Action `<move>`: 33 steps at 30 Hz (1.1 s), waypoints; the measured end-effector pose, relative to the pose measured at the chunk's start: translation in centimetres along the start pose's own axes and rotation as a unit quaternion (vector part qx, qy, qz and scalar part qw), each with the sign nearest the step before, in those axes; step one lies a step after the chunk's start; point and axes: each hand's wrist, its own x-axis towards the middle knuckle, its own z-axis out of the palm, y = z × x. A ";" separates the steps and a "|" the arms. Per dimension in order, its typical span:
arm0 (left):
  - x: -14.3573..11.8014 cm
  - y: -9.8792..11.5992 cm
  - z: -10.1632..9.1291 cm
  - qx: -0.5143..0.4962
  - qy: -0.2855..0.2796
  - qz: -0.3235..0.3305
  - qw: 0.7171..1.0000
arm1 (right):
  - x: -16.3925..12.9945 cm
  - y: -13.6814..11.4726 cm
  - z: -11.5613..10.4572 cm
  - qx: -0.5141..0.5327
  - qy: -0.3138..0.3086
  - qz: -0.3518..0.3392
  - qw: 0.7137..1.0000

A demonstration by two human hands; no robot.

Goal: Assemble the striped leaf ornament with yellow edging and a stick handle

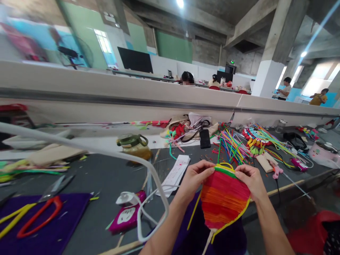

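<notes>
Both my hands hold up a heart-shaped craft fan (223, 198) woven from pipe cleaners in red, orange and pink bands, with a green top band and a yellow outline. My left hand (195, 177) pinches its upper left edge. My right hand (251, 179) grips the upper right edge. A pale stick handle (208, 244) hangs from the fan's pointed bottom, over a purple cloth (198, 233) in front of me.
Loose coloured pipe cleaners (233, 145) lie behind the fan beside a black phone (205, 138). A white cable (148, 166) arcs over the dark table to a pink glue gun (127, 214). Red-handled scissors (42, 210) rest at left. People sit beyond the grey partition (159, 92).
</notes>
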 end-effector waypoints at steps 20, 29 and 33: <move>0.7 0.0 -0.6 0.011 0.025 -0.015 1.000 | 1.8 0.0 0.7 -0.032 -0.031 0.018 0.999; 0.2 -1.3 -1.6 -0.041 -0.003 -0.038 0.998 | 2.5 0.3 0.2 -0.023 -0.028 0.004 0.999; -0.4 -1.6 -1.8 -0.042 -0.002 -0.059 0.997 | 2.5 0.0 0.1 -0.013 -0.017 0.011 1.000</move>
